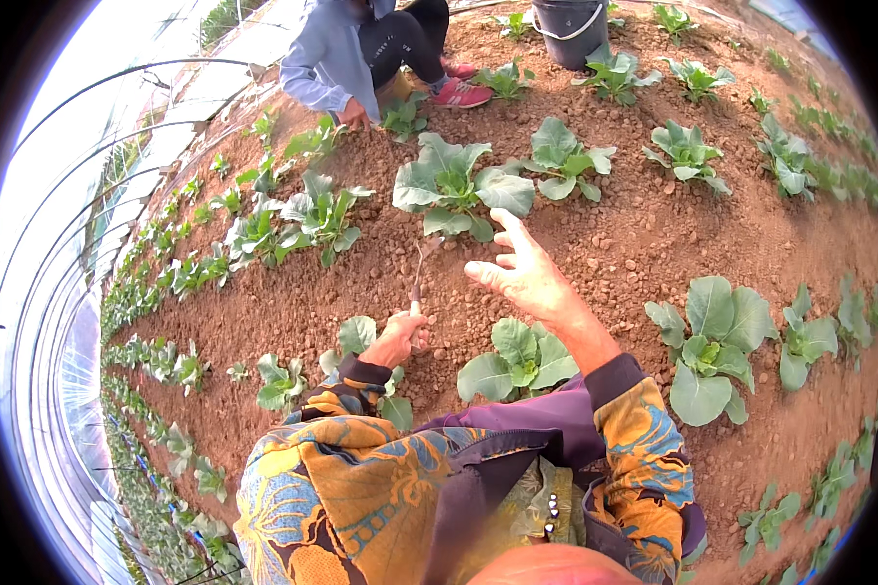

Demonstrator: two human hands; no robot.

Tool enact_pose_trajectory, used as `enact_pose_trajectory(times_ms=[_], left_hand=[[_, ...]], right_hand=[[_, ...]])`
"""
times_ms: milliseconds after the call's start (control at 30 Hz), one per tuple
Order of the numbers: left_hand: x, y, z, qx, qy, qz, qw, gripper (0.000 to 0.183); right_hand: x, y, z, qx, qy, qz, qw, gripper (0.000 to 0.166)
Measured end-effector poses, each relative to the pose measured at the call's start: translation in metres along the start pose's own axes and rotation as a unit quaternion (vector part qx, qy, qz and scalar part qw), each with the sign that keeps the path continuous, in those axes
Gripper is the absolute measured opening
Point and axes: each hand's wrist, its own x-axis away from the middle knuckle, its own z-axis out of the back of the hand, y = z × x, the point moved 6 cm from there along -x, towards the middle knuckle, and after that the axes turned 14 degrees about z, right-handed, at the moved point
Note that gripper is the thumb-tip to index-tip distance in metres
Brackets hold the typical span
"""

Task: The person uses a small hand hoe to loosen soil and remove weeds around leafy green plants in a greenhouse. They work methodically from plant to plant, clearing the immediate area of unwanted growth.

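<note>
My left hand [397, 338] is closed around the handle of a small hand hoe [415, 289]. Its metal blade points away from me, just above the soil near a broad-leaved cabbage-like plant [450, 183]. My right hand [523, 267] holds nothing; the thumb and fingers are spread, with the index fingertip close to that plant's lower right leaf. Below my right wrist grows another leafy plant [519, 360], close to my purple-clad leg. A smaller plant [357, 336] stands behind my left hand, partly covered by my sleeve.
Across the row a person in a light blue jacket [329, 55] crouches, one hand [355, 115] at the soil. A black bucket [569, 33] with a white handle stands at the back. More plants [717, 344] line the brown soil [600, 241]. Curved tunnel hoops [66, 161] rise at left.
</note>
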Motion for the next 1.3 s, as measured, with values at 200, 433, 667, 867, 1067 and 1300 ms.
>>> enact_pose_trajectory(times_ms=[200, 433, 667, 867, 1067, 1300], left_hand=[[-0.041, -0.006, 0.023, 0.029, -0.046, 0.045, 0.997, 0.014], [-0.011, 0.097, 0.08, 0.202, 0.068, -0.17, 0.962, 0.012], [0.013, 0.077, 0.12, 0.24, 0.082, -0.172, 0.952, 0.013], [0.052, -0.038, -0.026, -0.14, 0.036, -0.085, 0.986, 0.016], [0.088, -0.048, -0.124, -0.394, -0.006, -0.151, 0.907, 0.032], [0.085, -0.018, -0.205, -0.477, -0.078, -0.24, 0.842, 0.058]], right_hand=[[-0.014, -0.005, 0.009, 0.097, 0.035, 0.059, 0.993, 0.092], [0.009, 0.019, 0.017, 0.261, 0.002, 0.073, 0.963, 0.079], [0.041, 0.022, 0.042, 0.346, -0.016, 0.057, 0.936, 0.065], [0.071, 0.023, 0.044, 0.377, -0.139, 0.004, 0.916, 0.036], [0.105, 0.028, 0.051, 0.409, -0.142, 0.008, 0.901, 0.037], [0.102, 0.017, 0.065, 0.431, -0.149, 0.005, 0.89, 0.036]])
